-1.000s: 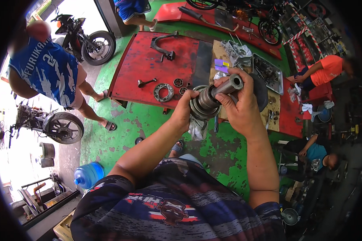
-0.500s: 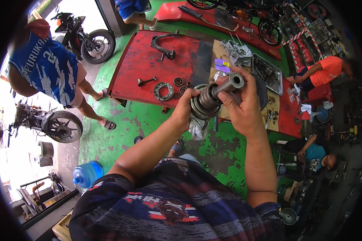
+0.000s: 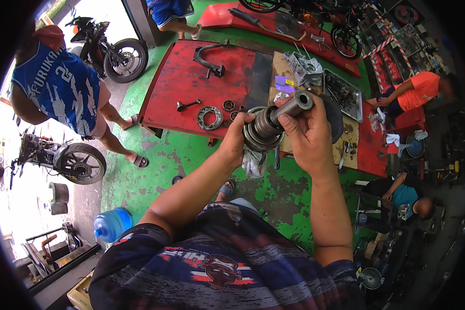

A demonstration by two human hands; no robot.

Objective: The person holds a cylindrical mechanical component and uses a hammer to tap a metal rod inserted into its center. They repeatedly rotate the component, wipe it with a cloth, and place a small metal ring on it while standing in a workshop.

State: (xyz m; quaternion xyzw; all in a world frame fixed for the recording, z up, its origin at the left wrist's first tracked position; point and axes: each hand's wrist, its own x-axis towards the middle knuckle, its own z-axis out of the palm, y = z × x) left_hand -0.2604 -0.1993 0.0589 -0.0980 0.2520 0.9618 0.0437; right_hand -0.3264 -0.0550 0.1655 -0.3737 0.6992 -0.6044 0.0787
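A green floor (image 3: 139,191), its paint worn through in patches, spreads under a long red desk (image 3: 163,77). Left of the desk are a black motorbike (image 3: 126,61) and, lower, a stripped motorbike (image 3: 81,163). A person in a blue top (image 3: 57,88) stands by the desk's left end; a person in an orange top (image 3: 423,89) and a person in a teal top (image 3: 405,195) are at the right. A blue water jug (image 3: 112,225) is on the lower left. On the desk's right half, a metal tray (image 3: 360,106) full of parts lies beside a silver casing (image 3: 303,68); a dark curved bracket (image 3: 208,59) lies near the far edge

Both hands are closed around one metal shaft (image 3: 264,123), held up in front of the desk's near side, tilted with its hollow end toward the upper right. The left hand (image 3: 235,139) grips the wide, ringed end, and the right hand (image 3: 312,135) grips the narrow tube, thumb on the near side. A pale rag (image 3: 253,165) shows just below the shaft; whether a hand holds it I cannot tell. Left of the shaft, on the desk, are a notched ring (image 3: 201,124), a short rod (image 3: 189,105) and a small round bearing (image 3: 228,105)
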